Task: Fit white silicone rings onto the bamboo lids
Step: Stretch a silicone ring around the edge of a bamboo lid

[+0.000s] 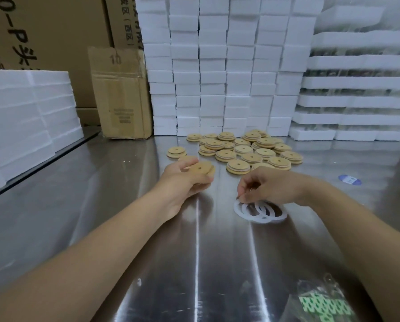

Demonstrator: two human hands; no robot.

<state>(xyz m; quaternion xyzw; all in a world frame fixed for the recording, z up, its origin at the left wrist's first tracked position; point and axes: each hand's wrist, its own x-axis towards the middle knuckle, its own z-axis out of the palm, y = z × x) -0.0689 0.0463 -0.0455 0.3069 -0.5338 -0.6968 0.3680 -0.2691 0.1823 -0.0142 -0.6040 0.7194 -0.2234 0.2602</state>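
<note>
Left hand (182, 180) grips a bamboo lid (200, 168); at three o'clock, right hand (268, 187) pinches overlapping silicone rings (238, 209) and should lift only one.

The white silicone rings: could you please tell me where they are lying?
In the head view, the white silicone rings lie overlapped on the steel table, right of centre, at the fingertips of the right hand.

You hold one bamboo lid (200, 168) in your left hand (182, 180); two dozen or more sit in the pile (243, 150) on the counter (96, 205), and three or four overlapped white rings (259, 213) by your right hand (267, 187)
</note>
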